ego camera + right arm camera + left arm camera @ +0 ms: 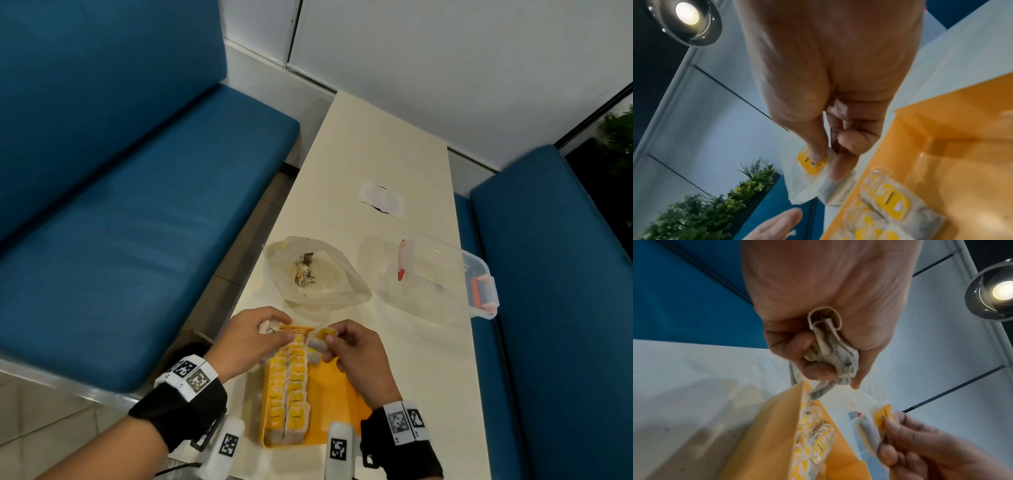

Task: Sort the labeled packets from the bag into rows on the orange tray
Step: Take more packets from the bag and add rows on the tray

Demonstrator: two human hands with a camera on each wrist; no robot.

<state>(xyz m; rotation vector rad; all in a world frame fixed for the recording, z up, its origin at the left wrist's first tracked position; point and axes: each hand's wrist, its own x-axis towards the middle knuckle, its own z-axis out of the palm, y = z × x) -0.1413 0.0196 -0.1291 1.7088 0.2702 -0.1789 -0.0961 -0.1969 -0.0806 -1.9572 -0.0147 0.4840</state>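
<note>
Pinching one yellow-labeled packet (pixel 322 337) in the right hand (pixel 356 356), thumb and fingertips closed tight on its label, up over the far end of the orange tray (pixel 342 394). Clutching a crumpled bunch of packets (pixel 830 350) in the left hand (pixel 253 339), fingers curled fully round them, just beside. Two neat rows (pixel 289 387) filling the tray's left side already; right side bare. Best now: lowering label-up beside the last row, overlapping like the others, releasing gently so neighbours stay put. Feeding singles across, hand to hand. Bag (pixel 315 274) lying on the table (pixel 376 154) beyond, looking nearly emptied.
</note>
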